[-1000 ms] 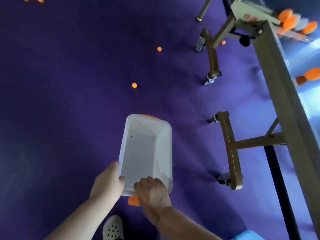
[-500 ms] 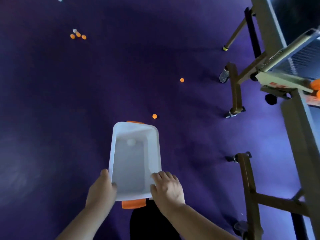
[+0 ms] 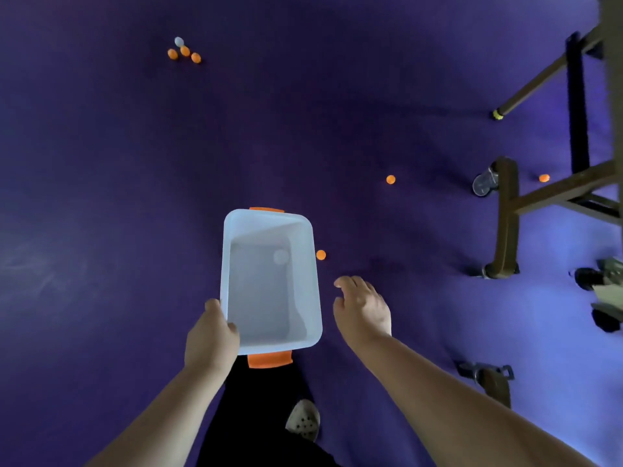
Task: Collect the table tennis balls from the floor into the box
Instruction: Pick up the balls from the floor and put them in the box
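My left hand (image 3: 211, 335) grips the near left corner of a white plastic box (image 3: 312, 298) with orange handles, held above the purple floor. One white ball (image 3: 280, 256) lies inside it. My right hand (image 3: 362, 306) hovers to the right of the box, fingers relaxed, holding nothing. An orange ball (image 3: 321, 254) lies on the floor just beyond the box's right rim, ahead of my right hand. Another orange ball (image 3: 390, 179) lies farther off, and a third (image 3: 543, 177) sits under the table frame.
A cluster of three orange balls (image 3: 184, 53) and one white ball (image 3: 179, 41) lies far left. The table tennis table's brown legs and castors (image 3: 504, 217) stand on the right. My shoe (image 3: 303, 420) shows below the box.
My right hand has let go of the box and moved out to the right. The view has shifted forward, so the balls on the floor appear closer.
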Motion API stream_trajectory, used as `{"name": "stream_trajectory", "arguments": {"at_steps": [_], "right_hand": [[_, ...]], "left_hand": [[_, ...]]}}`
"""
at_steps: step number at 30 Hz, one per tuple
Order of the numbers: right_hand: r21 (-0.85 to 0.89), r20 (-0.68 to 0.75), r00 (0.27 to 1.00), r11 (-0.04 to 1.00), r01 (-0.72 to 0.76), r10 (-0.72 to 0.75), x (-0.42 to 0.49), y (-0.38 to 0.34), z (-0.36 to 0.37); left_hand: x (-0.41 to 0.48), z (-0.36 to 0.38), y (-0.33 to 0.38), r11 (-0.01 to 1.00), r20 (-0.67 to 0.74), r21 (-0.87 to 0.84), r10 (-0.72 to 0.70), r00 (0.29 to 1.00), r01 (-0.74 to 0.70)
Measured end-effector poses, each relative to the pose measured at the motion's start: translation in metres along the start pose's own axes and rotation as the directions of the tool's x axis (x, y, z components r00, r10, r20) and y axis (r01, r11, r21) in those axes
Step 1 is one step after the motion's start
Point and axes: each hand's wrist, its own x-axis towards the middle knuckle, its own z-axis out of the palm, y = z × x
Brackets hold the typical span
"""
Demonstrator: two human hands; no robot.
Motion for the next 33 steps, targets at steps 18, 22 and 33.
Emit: {"name": "stream_trajectory", "arguments": {"at_steps": [18,22,33], "right_hand": [[-0.101,0.232,0.962,0.987,-0.125,0.146,0.275,0.034,0.131],[-0.207,0.287,0.952,0.977,-0.044,0.103,0.305,0.066,0.193],[-0.215,0.526,0.818,0.967,-0.137,0.233,0.354,0.144,0.356]], "left_hand": [[0.299,0.047,0.086,0.999,0.059,0.024,-0.028,0.998,0.026],[0.342,0.090,0.088,0.997,0.036,0.014,-0.081,0.996,0.080],[0.419,0.200,0.076,0.988,-0.072,-0.102,-0.123,0.990,0.115]]}}
